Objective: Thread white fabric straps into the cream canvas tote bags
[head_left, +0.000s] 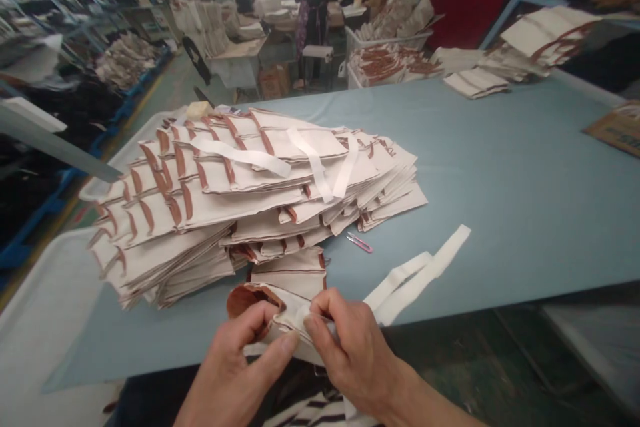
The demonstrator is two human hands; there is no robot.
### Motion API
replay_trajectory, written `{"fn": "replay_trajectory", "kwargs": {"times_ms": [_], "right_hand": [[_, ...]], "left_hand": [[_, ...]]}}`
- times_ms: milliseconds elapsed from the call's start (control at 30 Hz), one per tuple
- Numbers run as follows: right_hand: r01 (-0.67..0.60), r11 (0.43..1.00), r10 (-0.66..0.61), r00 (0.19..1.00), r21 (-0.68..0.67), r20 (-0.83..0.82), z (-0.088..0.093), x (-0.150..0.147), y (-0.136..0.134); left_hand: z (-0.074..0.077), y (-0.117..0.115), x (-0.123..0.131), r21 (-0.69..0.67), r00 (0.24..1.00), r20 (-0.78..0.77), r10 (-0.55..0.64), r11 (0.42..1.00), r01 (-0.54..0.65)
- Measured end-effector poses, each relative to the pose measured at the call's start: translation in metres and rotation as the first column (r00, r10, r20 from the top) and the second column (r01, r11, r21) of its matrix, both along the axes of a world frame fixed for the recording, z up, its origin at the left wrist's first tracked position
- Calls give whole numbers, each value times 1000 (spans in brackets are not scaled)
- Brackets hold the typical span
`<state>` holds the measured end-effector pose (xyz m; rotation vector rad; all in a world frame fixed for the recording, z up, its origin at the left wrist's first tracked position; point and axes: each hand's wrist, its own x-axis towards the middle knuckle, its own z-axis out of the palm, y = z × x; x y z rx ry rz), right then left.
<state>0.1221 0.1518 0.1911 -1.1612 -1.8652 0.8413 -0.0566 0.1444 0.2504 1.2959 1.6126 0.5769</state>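
Note:
A cream fabric piece (290, 307) with brown trim is held at the table's front edge. My left hand (240, 360) pinches its left part between thumb and fingers. My right hand (350, 347) is closed at its right part, fingertips together, with a bit of white strip near them. Just beyond lies a large overlapping pile of cream pieces with brown edging (240, 193). White strips (240, 155) rest on top of the pile, and more white strips (420, 277) lie on the table right of my right hand. Small pink thread snips (360, 242) lie beside the pile.
The blue-green table (500, 180) stretches to the right. More cream pieces (475, 82) sit at its far edge, and a cardboard piece (617, 128) at the right. White bins (390, 40) full of fabric stand behind it. A person (311, 0) stands in the background.

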Motion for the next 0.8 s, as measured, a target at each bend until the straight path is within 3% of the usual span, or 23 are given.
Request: {"fn": "replay_trajectory", "kwargs": {"times_ms": [67,233,367,800], "right_hand": [[13,998,-13,1000,58,3,1,-1,1],[56,981,-53,998,187,-19,5,2,4],[61,962,-59,998,265,-12,9,6,7],[115,993,-115,993,12,-15,1,11,8]], "left_hand": [[0,0,1,21,999,-16,31,999,-31],[-10,1,-8,90,991,-17,-135,987,136],[-15,4,-8,142,983,-29,-183,972,185],[-13,17,5,140,979,-10,-203,969,203]]}}
